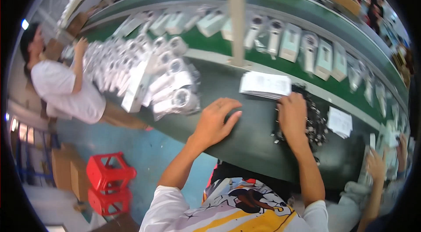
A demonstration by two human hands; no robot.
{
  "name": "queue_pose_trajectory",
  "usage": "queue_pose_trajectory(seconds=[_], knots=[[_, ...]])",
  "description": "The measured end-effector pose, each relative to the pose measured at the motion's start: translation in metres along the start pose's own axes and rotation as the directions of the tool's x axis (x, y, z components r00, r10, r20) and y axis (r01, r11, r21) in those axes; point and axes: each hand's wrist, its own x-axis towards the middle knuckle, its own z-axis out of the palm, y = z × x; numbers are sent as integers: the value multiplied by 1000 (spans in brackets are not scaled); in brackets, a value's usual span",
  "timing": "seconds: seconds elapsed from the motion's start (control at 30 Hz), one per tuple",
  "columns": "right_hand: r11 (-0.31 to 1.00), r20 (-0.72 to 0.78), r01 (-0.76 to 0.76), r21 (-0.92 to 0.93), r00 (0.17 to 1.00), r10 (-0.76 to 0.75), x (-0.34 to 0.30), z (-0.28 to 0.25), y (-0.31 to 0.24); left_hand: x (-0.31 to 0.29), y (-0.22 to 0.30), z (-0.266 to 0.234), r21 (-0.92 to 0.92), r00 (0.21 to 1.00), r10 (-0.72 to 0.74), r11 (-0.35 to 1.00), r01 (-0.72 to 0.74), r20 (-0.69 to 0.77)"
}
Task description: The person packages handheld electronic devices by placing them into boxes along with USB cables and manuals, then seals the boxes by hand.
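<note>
My left hand (219, 120) hovers over the dark green worktable (250, 144), thumb and fingers apart, with nothing in it. To its left lie white handheld fans (182, 96) in clear plastic bags. My right hand (293, 116) is at the near right corner of a stack of white printed sheets (265, 84), over the left side of a pile of short black cables (313, 120). Its fingers curl downward and look closed. Whatever is between the fingertips is hidden. A smaller stack of white papers (340, 122) rests right of the cables.
Beyond the table, a green conveyor belt (210, 47) carries white boxes (290, 43) and bagged fans. A beige post (237, 21) rises at the table's far edge. A co-worker (66, 83) stands left; another person's hand (376, 164) reaches in at right. Red stools (109, 173) stand at lower left.
</note>
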Motion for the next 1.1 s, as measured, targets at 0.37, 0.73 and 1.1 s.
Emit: queue_pose_trajectory(seconds=[0.37, 0.73, 1.1], knots=[[-233, 419, -352, 907, 812, 406, 0, -40, 5, -2, 7, -22, -171, 978, -197, 968, 183, -66], [-240, 470, -410, 880, 823, 319, -22, -50, -41, 10, 49, 56, -666, 924, -244, 641, 381, 293], [195, 398, -496, 846, 831, 388, -58, -58, -9, 11, -83, -132, 701, 913, -107, 608, 373, -393]])
